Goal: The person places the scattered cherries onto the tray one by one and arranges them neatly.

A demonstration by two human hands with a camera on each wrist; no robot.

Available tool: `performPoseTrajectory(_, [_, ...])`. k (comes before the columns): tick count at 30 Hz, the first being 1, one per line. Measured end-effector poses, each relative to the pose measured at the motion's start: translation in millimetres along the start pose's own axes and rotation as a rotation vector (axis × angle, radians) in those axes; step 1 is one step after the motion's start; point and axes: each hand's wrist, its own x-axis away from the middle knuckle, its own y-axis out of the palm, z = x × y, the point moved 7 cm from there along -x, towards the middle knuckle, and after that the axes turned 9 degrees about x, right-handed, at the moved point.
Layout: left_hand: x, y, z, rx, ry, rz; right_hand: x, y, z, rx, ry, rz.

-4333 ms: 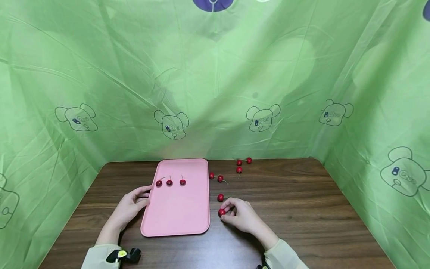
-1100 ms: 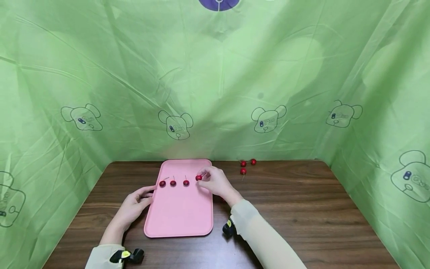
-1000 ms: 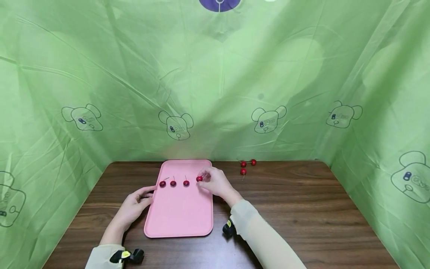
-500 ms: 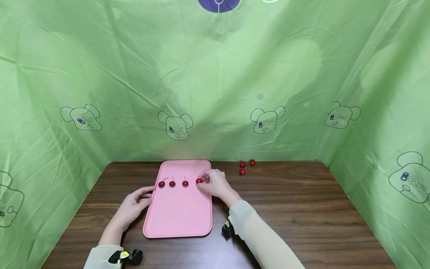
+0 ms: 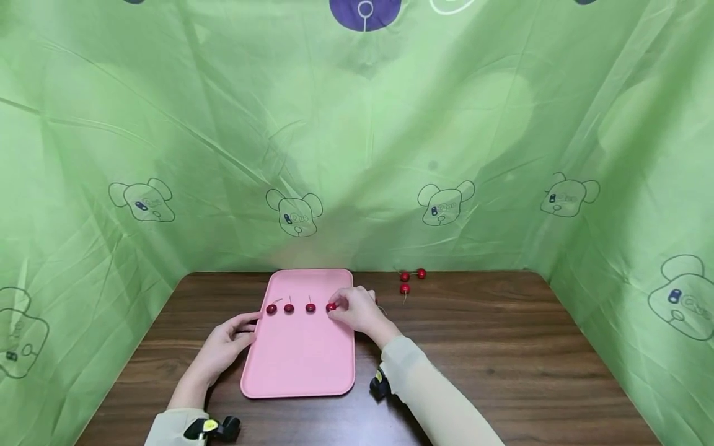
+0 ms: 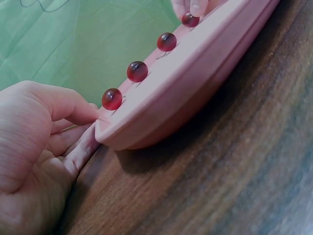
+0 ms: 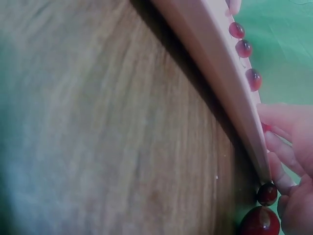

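Observation:
The pink tray (image 5: 298, 359) lies on the table, and three red cherries (image 5: 289, 308) with stems sit in a row across it. My right hand (image 5: 359, 313) is over the tray's right side and pinches a fourth cherry (image 5: 331, 307) between thumb and fingers, low at the row's right end. Its stem is hidden by the hand. At the tray's left edge, my left hand (image 5: 225, 347) rests its fingertips on the rim. In the left wrist view these fingers (image 6: 73, 108) touch the rim near the leftmost cherry (image 6: 112, 99).
Three more cherries (image 5: 405, 288) lie at the table's back edge, right of the tray. In the right wrist view a small dark cherry (image 7: 267, 194) and a larger-looking one (image 7: 260, 223) lie beside the tray, under my right hand. A green curtain (image 5: 357, 155) surrounds the wooden table (image 5: 474, 359).
My right hand has carried a cherry from the table right of the tray to the row's right end, lowering it slightly over the last second. My left hand stays at the rim.

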Motion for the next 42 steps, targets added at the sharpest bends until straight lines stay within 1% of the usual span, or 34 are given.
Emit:
performPoseTrajectory(5, [-1.3, 2.9, -1.3, -0.001, 0.009, -0.004, 2, -2, 2, 0.015, 0.011, -0.004])
performPoseTrajectory(10, [-0.2, 1.4, -0.5, -0.003, 0.012, -0.012, 3, -2, 2, -0.008, 0.007, 0.0])
performPoseTrajectory(14, [2.0, -3.8, 1.3, -0.014, 0.022, -0.002, 4, -7, -3, -0.062, -0.033, 0.042])
performPoseTrajectory(17, [1.8, -5.2, 2.4, -0.022, 0.026, -0.004, 8, -15, -4, -0.119, -0.047, 0.081])
performPoseTrajectory(20, [0.8, -3.8, 1.7, -0.023, 0.014, -0.004, 17, -23, 0, -0.159, -0.051, 0.09])
performPoseTrajectory(25, [1.5, -1.4, 2.0, -0.015, 0.006, 0.002, 39, -39, 9, -0.163, -0.063, 0.084])
performPoseTrajectory(29, [0.9, -0.5, 2.9, -0.012, 0.022, -0.006, 54, -54, 17, -0.191, -0.069, 0.128])
performPoseTrajectory(33, [0.3, -2.1, 2.5, -0.012, 0.026, 0.002, 63, -65, 23, -0.226, -0.053, 0.141])
performPoseTrajectory(37, [0.7, -2.3, 1.7, -0.001, 0.029, 0.003, 71, -75, 26, -0.228, -0.036, 0.149])
performPoseTrajectory(42, [1.1, -0.7, 0.8, 0.019, 0.023, -0.001, 86, -81, 32, -0.235, -0.034, 0.192])
